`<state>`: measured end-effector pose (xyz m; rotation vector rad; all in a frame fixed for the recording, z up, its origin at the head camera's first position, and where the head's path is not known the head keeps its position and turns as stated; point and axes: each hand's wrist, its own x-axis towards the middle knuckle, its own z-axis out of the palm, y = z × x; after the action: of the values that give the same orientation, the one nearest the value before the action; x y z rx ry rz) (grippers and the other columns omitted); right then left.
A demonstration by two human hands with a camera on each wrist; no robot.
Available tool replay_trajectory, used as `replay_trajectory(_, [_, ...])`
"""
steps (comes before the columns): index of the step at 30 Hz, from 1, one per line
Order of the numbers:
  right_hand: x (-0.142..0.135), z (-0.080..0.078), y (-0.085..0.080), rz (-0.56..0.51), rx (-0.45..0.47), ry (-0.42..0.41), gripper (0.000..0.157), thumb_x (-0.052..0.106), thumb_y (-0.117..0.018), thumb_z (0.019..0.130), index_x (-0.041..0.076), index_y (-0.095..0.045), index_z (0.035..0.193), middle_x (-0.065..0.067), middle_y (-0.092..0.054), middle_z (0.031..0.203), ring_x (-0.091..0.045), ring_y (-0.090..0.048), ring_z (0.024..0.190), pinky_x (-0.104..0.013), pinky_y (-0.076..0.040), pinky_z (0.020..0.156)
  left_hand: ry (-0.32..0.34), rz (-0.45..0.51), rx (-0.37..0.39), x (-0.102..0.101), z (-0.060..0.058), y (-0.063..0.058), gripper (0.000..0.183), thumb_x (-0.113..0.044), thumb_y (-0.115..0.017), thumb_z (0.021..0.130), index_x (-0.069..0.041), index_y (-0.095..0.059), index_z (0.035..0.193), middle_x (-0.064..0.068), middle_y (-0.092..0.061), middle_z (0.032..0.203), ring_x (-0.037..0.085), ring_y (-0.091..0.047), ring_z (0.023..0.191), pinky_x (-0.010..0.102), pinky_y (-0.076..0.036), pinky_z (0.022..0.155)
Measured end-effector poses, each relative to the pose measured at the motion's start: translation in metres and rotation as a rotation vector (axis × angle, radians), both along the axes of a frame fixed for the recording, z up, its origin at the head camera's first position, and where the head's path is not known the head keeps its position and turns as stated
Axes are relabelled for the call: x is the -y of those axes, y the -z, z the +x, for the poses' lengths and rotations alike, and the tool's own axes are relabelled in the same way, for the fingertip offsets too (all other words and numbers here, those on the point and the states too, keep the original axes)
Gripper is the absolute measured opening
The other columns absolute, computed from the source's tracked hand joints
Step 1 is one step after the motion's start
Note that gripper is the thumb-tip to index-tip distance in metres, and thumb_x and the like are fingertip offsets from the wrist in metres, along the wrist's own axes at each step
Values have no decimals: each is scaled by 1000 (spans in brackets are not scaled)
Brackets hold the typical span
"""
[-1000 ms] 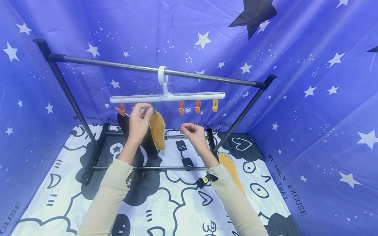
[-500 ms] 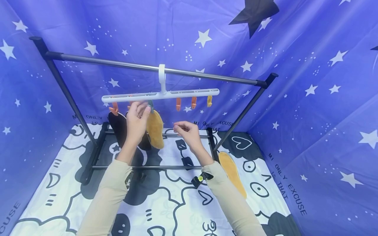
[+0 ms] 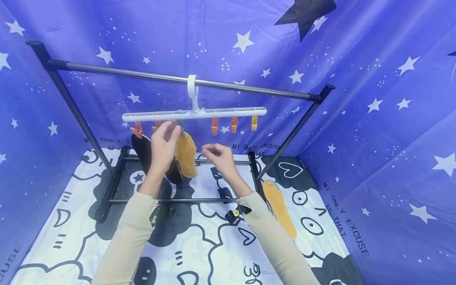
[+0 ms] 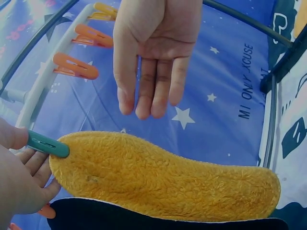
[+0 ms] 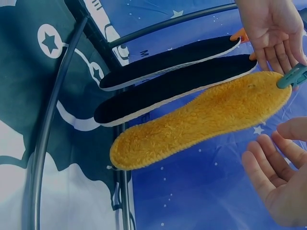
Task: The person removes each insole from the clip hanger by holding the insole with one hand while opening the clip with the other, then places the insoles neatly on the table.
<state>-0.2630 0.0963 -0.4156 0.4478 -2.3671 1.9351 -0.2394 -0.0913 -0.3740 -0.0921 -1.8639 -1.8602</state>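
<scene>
A white clip hanger (image 3: 194, 114) hangs from a black rail (image 3: 124, 74). Its teal clip (image 4: 48, 144) holds an orange fuzzy insole (image 3: 186, 154) (image 4: 163, 175) (image 5: 201, 120) by one end. My left hand (image 3: 164, 144) (image 4: 19, 182) (image 5: 273, 33) pinches that clip, thumb on top and fingers below. My right hand (image 3: 218, 155) (image 4: 153, 48) (image 5: 278, 182) hovers just right of the insole, fingers relaxed, holding nothing. Two dark insoles (image 5: 172, 86) hang behind the orange one.
Three orange and yellow clips (image 3: 233, 123) hang free on the hanger's right half. Another orange insole (image 3: 279, 202) lies on the black-and-white mat (image 3: 199, 245) by the rack's right foot. Blue starry cloth walls (image 3: 374, 118) close in on three sides.
My right hand has drifted left toward the hanging orange insole and its fingers have loosened. The hanger has swung slightly left. My left hand stays at the teal clip.
</scene>
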Motion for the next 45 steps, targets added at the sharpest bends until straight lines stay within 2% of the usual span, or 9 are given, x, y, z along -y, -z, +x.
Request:
replay_trajectory(5, [3, 2, -1, 11, 2, -7, 21, 6, -71, 94, -7, -73, 110, -25, -75, 105, -10, -71, 82, -43, -64, 82, 7, 7, 21, 0, 1, 0, 33, -10, -60, 103, 9, -60, 131, 28, -63, 135, 36, -60, 131, 41, -45, 117])
replay_trajectory(8, [4, 3, -2, 14, 9, -6, 20, 6, -70, 95, -7, -73, 110, -24, -75, 106, -4, -69, 80, -37, -64, 81, 14, 6, 30, 0, 2, -1, 34, -11, -59, 103, 9, -60, 130, 27, -63, 135, 36, -60, 132, 41, -45, 117])
replay_trajectory(11, [5, 4, -3, 12, 21, -4, 20, 6, -70, 95, -6, -73, 110, -24, -75, 107, -10, -71, 82, -34, -64, 80, 19, 5, 33, 0, 2, -1, 34, -12, -59, 104, 8, -60, 131, 27, -63, 136, 35, -59, 133, 41, -44, 118])
replay_trajectory(16, [7, 4, -3, 14, 29, -10, 20, 8, -71, 95, -5, -74, 111, -22, -75, 107, -20, -72, 88, -41, -64, 83, 15, 7, 36, 0, 2, -1, 35, -12, -58, 104, 8, -59, 133, 26, -63, 137, 34, -58, 134, 40, -44, 118])
replay_trajectory(23, [10, 4, -2, 15, 17, -19, 21, 8, -70, 95, -5, -74, 111, -22, -75, 108, -16, -72, 88, -40, -65, 82, 20, 29, 20, 0, 1, -1, 33, -10, -58, 104, 9, -59, 131, 27, -62, 137, 35, -58, 133, 39, -43, 118])
replay_trajectory(33, [14, 4, -3, 10, 13, -29, 21, 7, -71, 94, -6, -73, 110, -24, -75, 108, -12, -71, 85, -58, -59, 90, 12, 32, 5, 0, 3, -5, 31, -7, -59, 103, 10, -60, 129, 28, -63, 134, 35, -61, 130, 41, -45, 117])
replay_trajectory(38, [15, 4, -3, 2, 21, -28, 20, 6, -71, 94, -6, -74, 110, -25, -75, 108, -22, -73, 89, -55, -61, 89, 8, 28, 4, 0, 2, -5, 32, -7, -59, 103, 10, -60, 129, 28, -63, 135, 35, -60, 130, 40, -45, 117])
replay_trajectory(42, [16, 5, -3, 7, 25, -27, 21, 7, -71, 94, -5, -73, 111, -24, -74, 109, -37, -72, 98, -40, -64, 83, 8, 18, 11, 1, 2, -3, 33, -10, -58, 103, 9, -60, 131, 27, -63, 135, 34, -60, 131, 40, -44, 117])
replay_trajectory(45, [17, 4, -2, 15, 29, -26, 22, 7, -71, 94, -4, -73, 113, -23, -74, 111, -36, -72, 100, -33, -64, 81, 4, 5, 17, 1, 1, -2, 34, -12, -58, 104, 8, -60, 132, 26, -64, 135, 34, -60, 131, 40, -45, 117])
